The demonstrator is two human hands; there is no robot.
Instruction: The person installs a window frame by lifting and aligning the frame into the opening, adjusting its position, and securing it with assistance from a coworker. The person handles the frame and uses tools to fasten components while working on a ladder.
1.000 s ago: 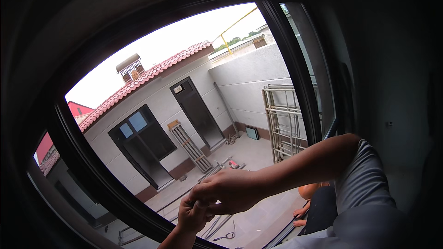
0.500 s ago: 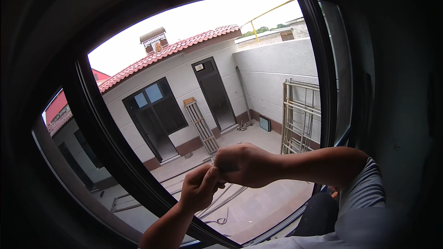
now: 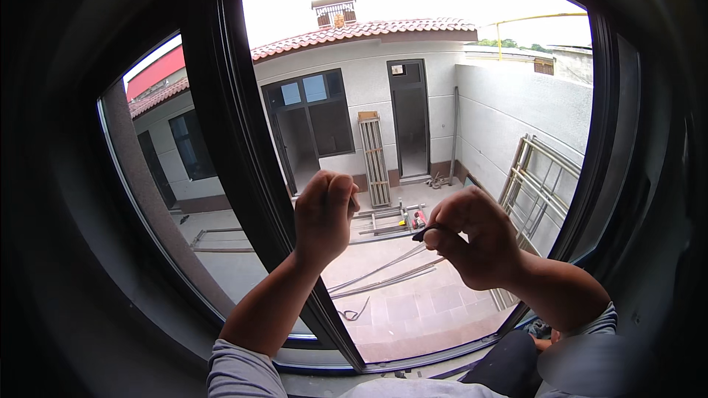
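Note:
My right hand (image 3: pixel 476 239) pinches a small dark strip (image 3: pixel 422 234) between thumb and forefinger, its tip sticking out toward the left. My left hand (image 3: pixel 323 210) is raised in a closed fist, level with the window post. Something small may show at its fingertips, but I cannot make out what. A gap separates the two hands. Both are held up in front of the dark window frame (image 3: pixel 234 118), with the courtyard visible beyond them.
Outside, metal scaffold frames (image 3: pixel 537 177) lean against the right wall, and a bundle of long bars (image 3: pixel 375 158) stands by a door. Long strips (image 3: pixel 391 273) and tools (image 3: pixel 404 217) lie on the paving. A dark-clothed knee (image 3: pixel 509 365) is at the lower right.
My hands were together and have moved apart, the right one going right with the dark strip now visible in it. The view has turned and levelled.

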